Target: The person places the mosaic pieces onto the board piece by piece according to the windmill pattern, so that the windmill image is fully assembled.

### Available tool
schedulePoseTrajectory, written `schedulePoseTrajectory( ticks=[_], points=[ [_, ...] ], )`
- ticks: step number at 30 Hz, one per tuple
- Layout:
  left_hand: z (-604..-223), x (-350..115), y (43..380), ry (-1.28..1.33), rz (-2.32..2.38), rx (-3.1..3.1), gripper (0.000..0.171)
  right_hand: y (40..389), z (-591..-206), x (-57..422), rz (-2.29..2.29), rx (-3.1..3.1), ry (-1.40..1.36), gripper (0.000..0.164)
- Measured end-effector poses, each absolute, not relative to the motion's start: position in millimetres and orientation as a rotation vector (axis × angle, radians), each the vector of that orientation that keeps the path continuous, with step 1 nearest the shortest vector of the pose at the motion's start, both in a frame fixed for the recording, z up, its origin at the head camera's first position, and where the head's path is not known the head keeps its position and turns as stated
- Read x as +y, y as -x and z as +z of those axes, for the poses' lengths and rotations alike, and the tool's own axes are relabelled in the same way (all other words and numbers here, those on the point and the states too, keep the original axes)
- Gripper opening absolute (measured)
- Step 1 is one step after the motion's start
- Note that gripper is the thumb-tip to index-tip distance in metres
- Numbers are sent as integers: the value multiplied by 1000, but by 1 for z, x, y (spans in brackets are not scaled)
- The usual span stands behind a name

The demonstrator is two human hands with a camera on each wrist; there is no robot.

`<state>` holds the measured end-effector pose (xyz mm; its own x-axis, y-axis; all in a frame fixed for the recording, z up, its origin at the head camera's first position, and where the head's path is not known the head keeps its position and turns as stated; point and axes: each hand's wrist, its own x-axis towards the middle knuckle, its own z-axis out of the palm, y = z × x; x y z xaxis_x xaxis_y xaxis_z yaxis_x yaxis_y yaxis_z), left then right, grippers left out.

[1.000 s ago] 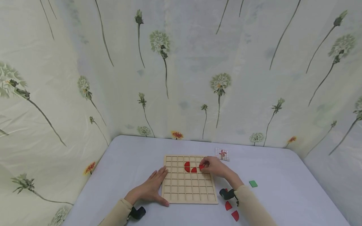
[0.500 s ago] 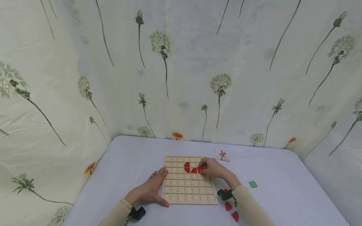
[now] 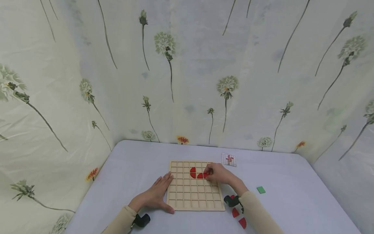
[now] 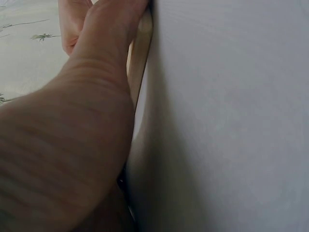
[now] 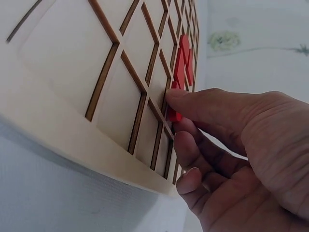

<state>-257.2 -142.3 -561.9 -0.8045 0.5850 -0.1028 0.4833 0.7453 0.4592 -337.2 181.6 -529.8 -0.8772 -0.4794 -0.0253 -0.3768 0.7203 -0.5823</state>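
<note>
A wooden grid board (image 3: pixel 187 196) lies on the table in front of me. My left hand (image 3: pixel 155 196) rests along its left edge, fingers straight and thumb spread toward the near corner. My right hand (image 3: pixel 218 174) pinches a red quarter-circle tile (image 5: pixel 174 115) between thumb and fingers at an upper-right cell. In the right wrist view the tile is partly covered by the thumb; whether it sits fully in the cell I cannot tell. Just left of it lies another red tile (image 3: pixel 200 175), and further left are two stacked red tiles (image 3: pixel 193 175) forming a rounded shape.
A small card (image 3: pixel 229 159) printed with a red pattern on a grid lies behind the board. Loose red tiles (image 3: pixel 235 213) lie near the right forearm, one partly hidden by the wrist camera (image 3: pixel 231 201). A green square tile (image 3: pixel 261 189) lies farther right.
My right hand has moved slightly left and down with the red tile, bringing it beside the neighbouring red tile. The left hand has stayed in place.
</note>
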Motion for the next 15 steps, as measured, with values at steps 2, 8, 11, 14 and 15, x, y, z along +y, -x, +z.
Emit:
schedulePoseTrajectory(
  ticks=[2,8,11,14,15],
  points=[
    [-561,-142,258,-841,620,2704,134,337,-529,181,-866,2757,680,14],
    [-560,-142,258,-850,631,2701,133,338,-528,181,-875,2761,679,12],
    [-560,-142,257,-858,638,2700,134,338,-529,180,-873,2763,684,12],
    [-561,-142,257,-856,631,2701,134,337,-530,180,-868,2770,676,12],
    [-561,-142,257,-856,623,2703,134,337,-530,180,-869,2772,674,12]
  ],
)
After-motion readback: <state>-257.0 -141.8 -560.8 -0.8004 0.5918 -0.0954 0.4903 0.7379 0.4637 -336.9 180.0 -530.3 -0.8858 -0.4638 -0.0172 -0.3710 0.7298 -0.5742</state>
